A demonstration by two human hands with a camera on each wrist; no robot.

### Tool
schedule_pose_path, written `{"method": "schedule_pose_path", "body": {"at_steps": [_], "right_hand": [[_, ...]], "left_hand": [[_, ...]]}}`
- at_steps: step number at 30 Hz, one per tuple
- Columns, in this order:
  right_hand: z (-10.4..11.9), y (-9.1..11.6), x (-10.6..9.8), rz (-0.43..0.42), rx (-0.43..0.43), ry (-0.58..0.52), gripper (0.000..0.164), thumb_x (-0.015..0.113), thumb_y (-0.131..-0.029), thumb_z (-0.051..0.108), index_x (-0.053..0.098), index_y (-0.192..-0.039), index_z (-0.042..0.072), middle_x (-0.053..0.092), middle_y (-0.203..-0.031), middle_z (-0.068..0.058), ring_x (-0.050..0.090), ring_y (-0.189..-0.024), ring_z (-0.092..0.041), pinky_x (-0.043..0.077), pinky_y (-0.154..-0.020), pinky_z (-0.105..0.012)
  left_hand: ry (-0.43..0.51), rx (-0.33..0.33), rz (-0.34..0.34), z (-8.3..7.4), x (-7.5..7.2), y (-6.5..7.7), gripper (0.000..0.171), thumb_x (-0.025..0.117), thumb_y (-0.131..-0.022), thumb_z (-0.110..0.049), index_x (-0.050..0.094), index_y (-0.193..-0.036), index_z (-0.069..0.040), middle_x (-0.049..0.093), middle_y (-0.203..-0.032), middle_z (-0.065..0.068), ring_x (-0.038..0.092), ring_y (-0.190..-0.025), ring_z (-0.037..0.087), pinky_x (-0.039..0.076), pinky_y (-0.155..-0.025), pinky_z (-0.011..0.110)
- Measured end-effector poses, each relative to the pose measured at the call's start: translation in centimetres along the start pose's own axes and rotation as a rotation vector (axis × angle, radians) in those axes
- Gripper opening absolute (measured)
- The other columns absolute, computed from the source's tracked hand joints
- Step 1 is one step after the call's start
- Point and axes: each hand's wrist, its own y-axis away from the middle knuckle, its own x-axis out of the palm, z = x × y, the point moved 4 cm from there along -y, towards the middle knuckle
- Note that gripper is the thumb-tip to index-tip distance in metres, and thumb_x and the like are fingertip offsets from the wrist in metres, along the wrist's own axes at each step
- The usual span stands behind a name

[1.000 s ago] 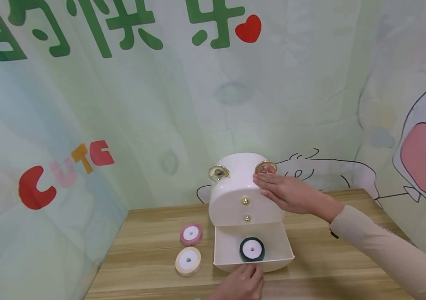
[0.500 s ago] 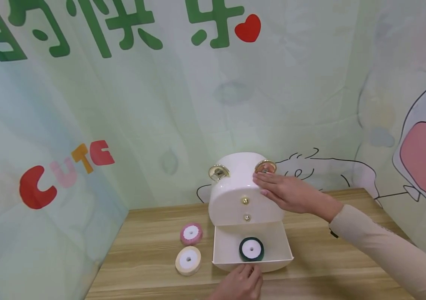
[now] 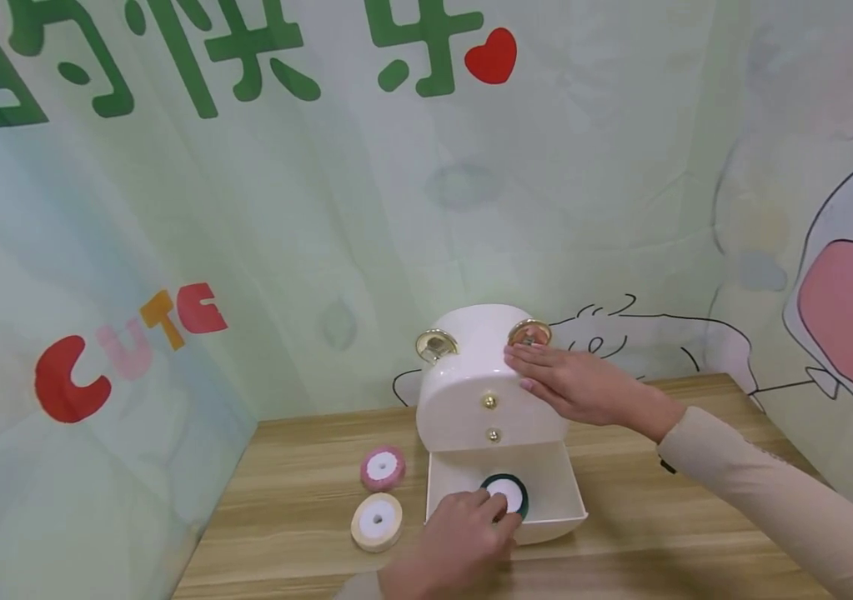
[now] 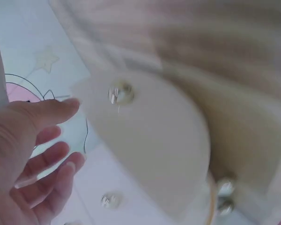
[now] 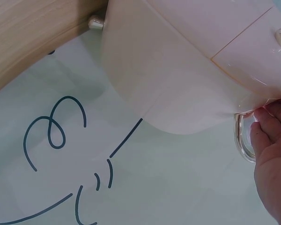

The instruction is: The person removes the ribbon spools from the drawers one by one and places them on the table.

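A white rounded storage box (image 3: pixel 456 425) stands on the table with its bottom drawer (image 3: pixel 552 530) pulled out. In that drawer lies a dark green ribbon spool (image 3: pixel 509 487) with a white face. My left hand (image 3: pixel 459 533) reaches over the drawer's front rim, and its fingertips overlap the spool's near side. In the left wrist view, the left hand (image 4: pixel 42 145) has loosely bent fingers with nothing between them, beside the drawer front's knob (image 4: pixel 121 93). My right hand (image 3: pixel 579 387) rests with straight fingers on the box top, near the right gold-rimmed ear (image 3: pixel 530 332).
Left of the drawer lie a pink ribbon spool (image 3: pixel 383 468) and a cream ribbon spool (image 3: pixel 377 522) on the wooden table (image 3: pixel 298 500). A printed cloth backdrop (image 3: pixel 584 200) hangs close behind the box. Gold knobs (image 3: pixel 489 402) mark the closed upper drawers.
My left hand has left the drawer's front and moved up over its rim to the green ribbon spool. The right hand stays on the box, and the drawer remains pulled out.
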Motion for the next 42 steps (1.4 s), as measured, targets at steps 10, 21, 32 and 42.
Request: {"method": "schedule_pose_path", "body": {"at_steps": [10,21,32,42], "right_hand": [[0.1,0.0,-0.2,-0.016,-0.011,0.002,0.048,0.053,-0.109,0.028,0.054,-0.153,0.007,0.053,-0.159,-0.011,0.053,-0.147,-0.03,0.051,-0.112,-0.05],[-0.1,0.3,0.1,-0.018,-0.007,-0.008,0.048,0.054,-0.109,0.027,0.053,-0.153,0.007,0.053,-0.159,-0.011,0.052,-0.148,-0.031,0.05,-0.114,-0.052],[-0.1,0.3,0.2,-0.023,-0.018,-0.016,0.048,0.053,-0.109,0.026,0.053,-0.153,0.007,0.052,-0.16,-0.01,0.052,-0.148,-0.03,0.049,-0.115,-0.051],[-0.1,0.1,0.0,-0.037,-0.038,-0.021,0.047,0.055,-0.108,0.023,0.053,-0.153,0.006,0.053,-0.159,-0.011,0.054,-0.146,-0.03,0.049,-0.114,-0.05]], "left_hand": [[0.043,0.146,0.22,2.9,-0.3,-2.9,0.024,0.08,-0.087,-0.049,0.075,-0.099,-0.029,0.068,-0.092,-0.012,0.064,-0.082,0.005,0.052,-0.066,0.019],[0.257,0.171,0.555,4.4,2.0,-5.4,0.032,0.082,-0.09,-0.043,0.077,-0.118,-0.027,0.072,-0.107,-0.01,0.067,-0.094,0.005,0.054,-0.078,0.019],[0.304,0.205,0.641,4.3,4.1,-5.4,0.031,0.082,-0.091,-0.037,0.077,-0.119,-0.025,0.074,-0.11,-0.008,0.068,-0.093,0.005,0.054,-0.08,0.018],[0.337,0.217,0.725,3.9,5.5,-5.9,0.04,0.084,-0.089,-0.038,0.075,-0.126,-0.025,0.074,-0.116,-0.007,0.068,-0.096,0.004,0.055,-0.085,0.017]]}}
